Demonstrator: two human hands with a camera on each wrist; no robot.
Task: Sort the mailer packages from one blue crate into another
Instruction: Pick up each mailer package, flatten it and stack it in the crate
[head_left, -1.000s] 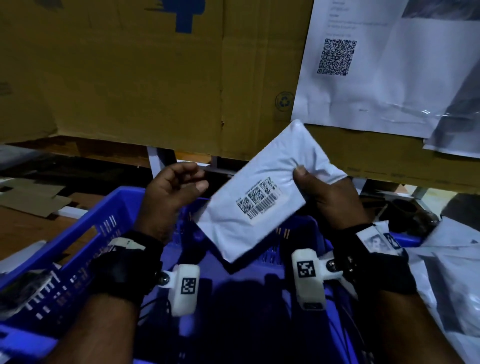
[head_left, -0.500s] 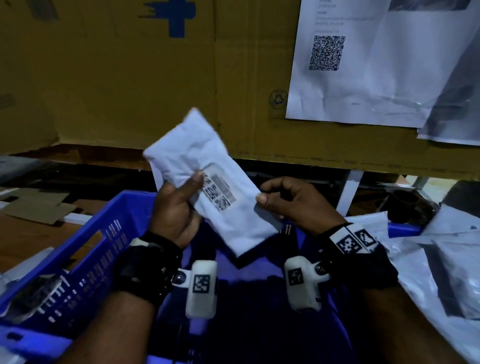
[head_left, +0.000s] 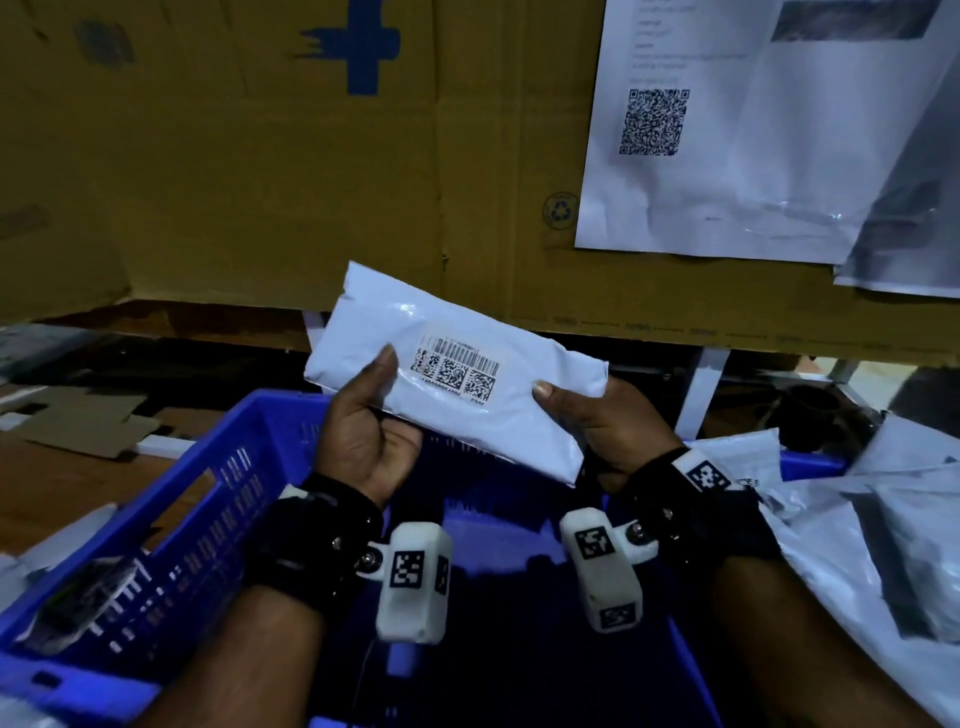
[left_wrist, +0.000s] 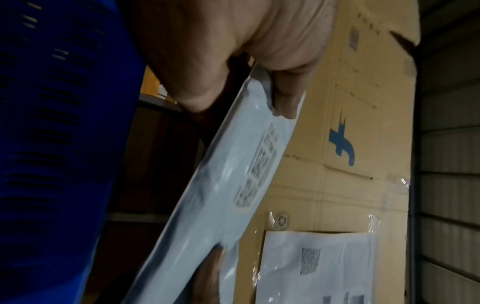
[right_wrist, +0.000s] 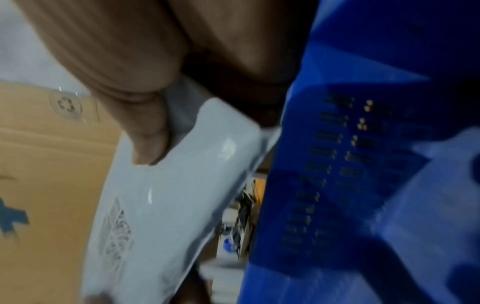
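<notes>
A white mailer package with a barcode label facing me hangs in the air above a blue crate. My left hand pinches its left end, thumb on top beside the label. My right hand pinches its right end, thumb on the top face. In the left wrist view the mailer runs slantwise under my left thumb. The right wrist view shows my right thumb pressed into the mailer, with the crate wall beside it. The fingers under the package are hidden.
A large cardboard box fills the back, with printed sheets bearing a QR code taped on it. More white and grey mailers lie heaped at the right. Flat cardboard pieces lie on the wooden surface at the left.
The mailer has been turned from a steep slant to nearly level with its label facing me. My left hand took hold of its left end, and my right hand shifted to the right end.
</notes>
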